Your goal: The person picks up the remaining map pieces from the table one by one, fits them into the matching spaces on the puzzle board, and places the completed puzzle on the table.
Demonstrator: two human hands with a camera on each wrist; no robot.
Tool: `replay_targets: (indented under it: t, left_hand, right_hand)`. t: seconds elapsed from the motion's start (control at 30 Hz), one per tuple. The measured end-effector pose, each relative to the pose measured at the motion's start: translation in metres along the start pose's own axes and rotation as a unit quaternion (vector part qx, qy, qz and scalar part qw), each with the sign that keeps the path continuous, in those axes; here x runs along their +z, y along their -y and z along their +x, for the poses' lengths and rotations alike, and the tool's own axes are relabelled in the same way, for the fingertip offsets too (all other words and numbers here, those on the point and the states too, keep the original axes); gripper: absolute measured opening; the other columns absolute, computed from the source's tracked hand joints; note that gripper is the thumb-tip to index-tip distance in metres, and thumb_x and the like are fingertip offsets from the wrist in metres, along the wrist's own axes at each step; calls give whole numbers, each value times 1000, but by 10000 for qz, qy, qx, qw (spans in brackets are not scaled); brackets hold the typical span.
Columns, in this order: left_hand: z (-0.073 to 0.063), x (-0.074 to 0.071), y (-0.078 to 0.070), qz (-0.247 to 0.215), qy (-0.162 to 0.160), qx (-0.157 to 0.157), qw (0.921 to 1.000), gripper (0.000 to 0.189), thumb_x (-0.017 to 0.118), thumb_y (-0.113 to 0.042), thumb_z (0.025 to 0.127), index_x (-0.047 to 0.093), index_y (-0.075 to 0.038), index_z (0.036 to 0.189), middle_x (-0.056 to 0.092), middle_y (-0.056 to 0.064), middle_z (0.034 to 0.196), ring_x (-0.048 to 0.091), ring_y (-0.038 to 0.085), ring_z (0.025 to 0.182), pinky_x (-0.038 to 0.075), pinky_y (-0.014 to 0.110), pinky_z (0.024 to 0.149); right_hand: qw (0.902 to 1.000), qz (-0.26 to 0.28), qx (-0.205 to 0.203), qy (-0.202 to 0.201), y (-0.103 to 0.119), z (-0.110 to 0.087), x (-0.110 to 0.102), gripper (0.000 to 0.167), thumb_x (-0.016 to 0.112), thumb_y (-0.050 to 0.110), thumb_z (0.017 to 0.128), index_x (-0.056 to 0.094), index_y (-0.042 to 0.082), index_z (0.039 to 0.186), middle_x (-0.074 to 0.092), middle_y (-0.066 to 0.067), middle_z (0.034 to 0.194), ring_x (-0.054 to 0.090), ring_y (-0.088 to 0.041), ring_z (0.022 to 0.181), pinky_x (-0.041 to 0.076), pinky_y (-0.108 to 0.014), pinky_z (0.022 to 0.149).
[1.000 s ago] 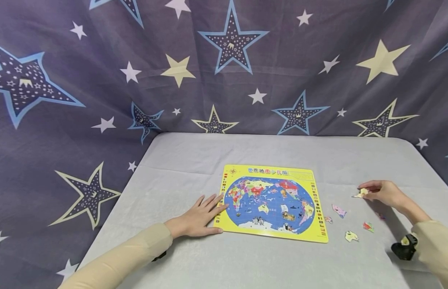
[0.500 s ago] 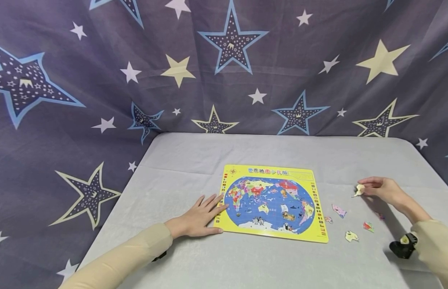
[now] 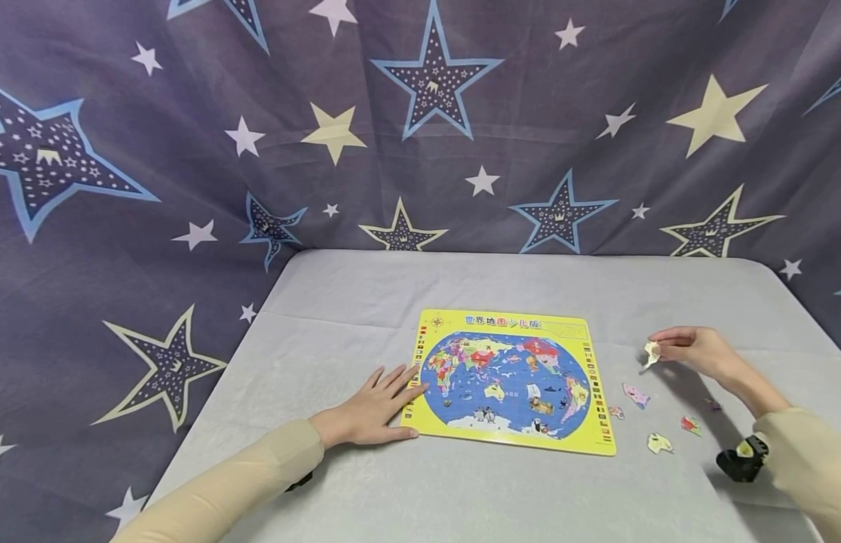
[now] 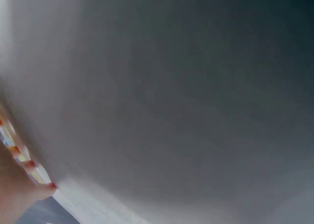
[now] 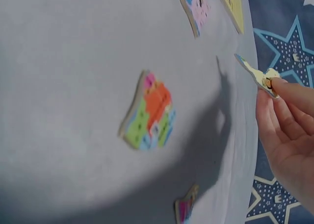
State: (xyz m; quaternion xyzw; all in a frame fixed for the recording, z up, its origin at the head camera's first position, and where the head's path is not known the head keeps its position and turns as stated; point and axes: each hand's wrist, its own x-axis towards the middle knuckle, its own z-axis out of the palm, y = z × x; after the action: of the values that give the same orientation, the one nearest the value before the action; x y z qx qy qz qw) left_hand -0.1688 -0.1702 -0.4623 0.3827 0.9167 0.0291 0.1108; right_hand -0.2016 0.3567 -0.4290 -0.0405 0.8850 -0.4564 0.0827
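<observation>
A world map puzzle board point(image 3: 600, 445) with a yellow border lies flat on the table. My left hand point(image 3: 369, 413) rests with spread, straight fingers over its left edge; the left wrist view catches only part of that hand point(image 4: 19, 189). To the board's right, my right hand point(image 3: 701, 353) pinches a pale yellow puzzle piece point(image 3: 651, 353) between thumb and fingers. In the right wrist view that piece point(image 5: 260, 78) is raised above the cloth and seen nearly edge-on. Below the right hand lie a pink puzzle piece point(image 3: 636, 395) and a red-green one point(image 3: 691, 426).
Another pale yellow piece point(image 3: 659, 443) lies nearer the front, and a small piece point(image 3: 617, 412) sits by the board's right edge. A small dark piece point(image 3: 713, 405) is near the right forearm. Grey cloth point(image 3: 352, 302) covers the table; a star-patterned curtain point(image 3: 393, 173) hangs behind.
My right hand has moved left and slightly away from me, toward the board, carrying the pale yellow piece, which has turned in the fingers. The left hand and board stay put.
</observation>
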Motion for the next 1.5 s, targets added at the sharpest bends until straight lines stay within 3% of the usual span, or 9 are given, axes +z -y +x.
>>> replay_targets:
  t: [0.5,1.23,1.5]
  left_hand:
    - [0,0,0,13,-5,5,10000,73,30,-66,84,18,-24,143,4,4,149,5,25,135,7,50,105]
    - [0,1,1,50,-21,40,10000,74,28,-67,83,17,-25,143,3,3,149,5,25,135,8,51,105]
    - [0,2,2,79,-44,45,9999,74,27,-67,83,17,-25,143,4,4,149,6,25,135,8,51,105]
  right_hand:
    - [9976,151,38,679,17,3,24,40,63,15,82,54,-15,107,66,-13,87,65,-16,73,51,-29,68]
    - [9872,426,-104,1536,39,10,61,29,60,6,82,56,-16,101,65,-18,86,64,-19,73,52,-31,66]
    - [9844,565,-91,1665,42,11,69,29,62,5,80,56,-17,99,65,-17,84,64,-18,71,53,-31,66]
